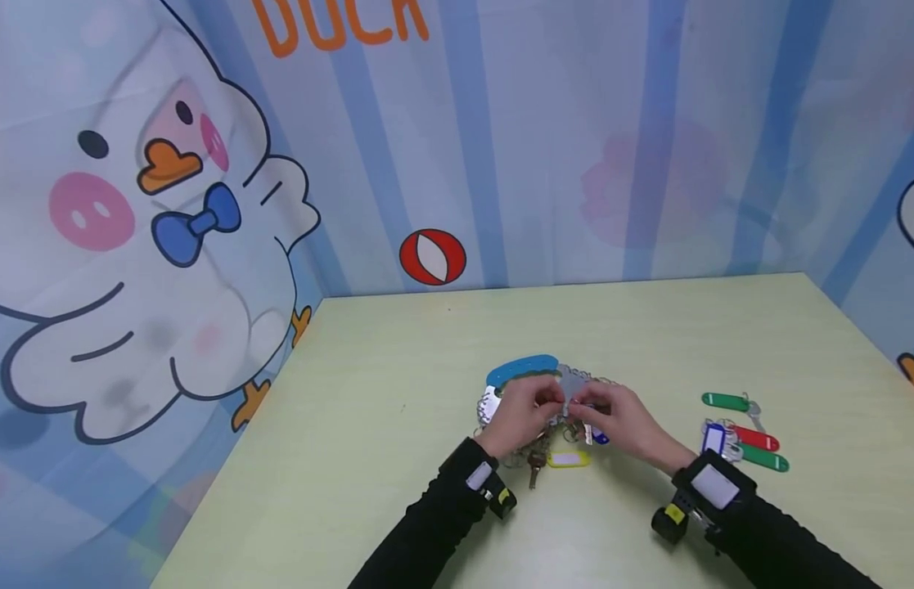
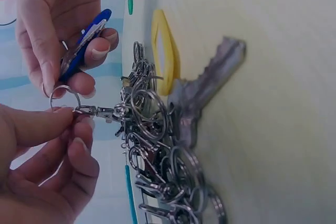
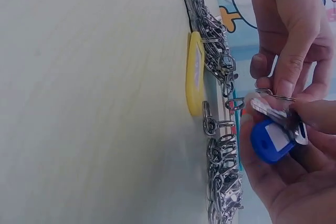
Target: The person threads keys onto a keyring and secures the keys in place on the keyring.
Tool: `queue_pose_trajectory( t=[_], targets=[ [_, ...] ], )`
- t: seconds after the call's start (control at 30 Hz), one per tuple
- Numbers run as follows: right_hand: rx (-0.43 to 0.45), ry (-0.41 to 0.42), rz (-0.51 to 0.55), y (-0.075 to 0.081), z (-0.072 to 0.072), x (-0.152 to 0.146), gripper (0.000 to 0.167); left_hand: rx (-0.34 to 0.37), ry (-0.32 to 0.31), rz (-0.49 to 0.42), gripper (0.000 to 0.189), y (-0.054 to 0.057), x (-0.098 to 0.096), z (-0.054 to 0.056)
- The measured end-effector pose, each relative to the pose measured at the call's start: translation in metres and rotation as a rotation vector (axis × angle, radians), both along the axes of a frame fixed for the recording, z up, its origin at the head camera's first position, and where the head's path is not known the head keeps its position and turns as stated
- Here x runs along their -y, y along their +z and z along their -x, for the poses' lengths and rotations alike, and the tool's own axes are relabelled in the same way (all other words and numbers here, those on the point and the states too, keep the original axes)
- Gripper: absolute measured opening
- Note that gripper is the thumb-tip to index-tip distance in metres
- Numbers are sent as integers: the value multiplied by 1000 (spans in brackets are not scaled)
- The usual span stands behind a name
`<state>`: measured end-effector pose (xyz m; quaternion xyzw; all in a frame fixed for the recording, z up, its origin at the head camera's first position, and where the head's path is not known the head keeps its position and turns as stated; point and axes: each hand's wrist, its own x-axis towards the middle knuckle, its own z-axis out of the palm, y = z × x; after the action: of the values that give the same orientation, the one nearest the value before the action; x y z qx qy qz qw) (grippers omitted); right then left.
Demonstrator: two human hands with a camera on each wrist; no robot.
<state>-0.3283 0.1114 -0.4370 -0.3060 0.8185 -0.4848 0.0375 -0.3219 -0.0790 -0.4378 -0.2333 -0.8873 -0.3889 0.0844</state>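
Over the pile of metal rings and clasps (image 2: 157, 114), my two hands meet fingertip to fingertip. My left hand (image 1: 521, 415) pinches a key ring (image 2: 65, 87) between thumb and fingers; a small swivel clasp (image 2: 105, 113) runs from it toward the pile. My right hand (image 1: 622, 423) holds a blue key tag (image 3: 269, 142) with a silver key (image 3: 269, 109), right beside that ring. In front of the pile, a yellow key tag (image 1: 569, 460) lies near a dark metal key (image 1: 535, 463).
Behind the hands lies a blue curved piece (image 1: 523, 367). To the right rest a green tag with a key (image 1: 725, 401), a red tag (image 1: 755, 438), a blue tag (image 1: 713, 438) and another green tag (image 1: 763, 458). A printed cloth (image 1: 545, 164) hangs behind the table (image 1: 398, 343).
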Motion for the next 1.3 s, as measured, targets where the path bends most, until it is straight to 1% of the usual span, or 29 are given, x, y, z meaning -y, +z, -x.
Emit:
queue_pose_trajectory(
  t=[0.13, 0.27, 0.5, 0.7, 0.8, 1.0, 1.1, 1.2, 1.3],
  targets=[
    [13, 24, -31, 3, 1, -3, 18, -8, -1, -17, 4, -1, 0, 1],
    [27, 44, -63, 3, 3, -4, 18, -2, 11, -12, 5, 0, -2, 0],
    [33, 56, -59, 0, 4, -4, 17, 2, 2, -26, 4, -1, -2, 2],
    [39, 50, -55, -2, 4, -5, 17, -43, -15, -21, 6, 0, -4, 0],
    [28, 35, -58, -4, 3, -4, 15, -56, -7, -4, 7, -1, -6, 0],
    [-41, 17, -59, -6, 2, -3, 10, -59, 6, 3, 7, 0, -8, 1],
    [-39, 16, -35, -6, 0, -3, 7, -71, 7, 19, 7, 0, -8, 1],
    [-30, 18, -13, -6, -2, -3, 9, -75, 11, 27, 7, 0, -9, 2],
    [-42, 17, -17, -7, -3, -2, 11, -58, 19, 14, 7, 0, -10, 2]
  ],
)
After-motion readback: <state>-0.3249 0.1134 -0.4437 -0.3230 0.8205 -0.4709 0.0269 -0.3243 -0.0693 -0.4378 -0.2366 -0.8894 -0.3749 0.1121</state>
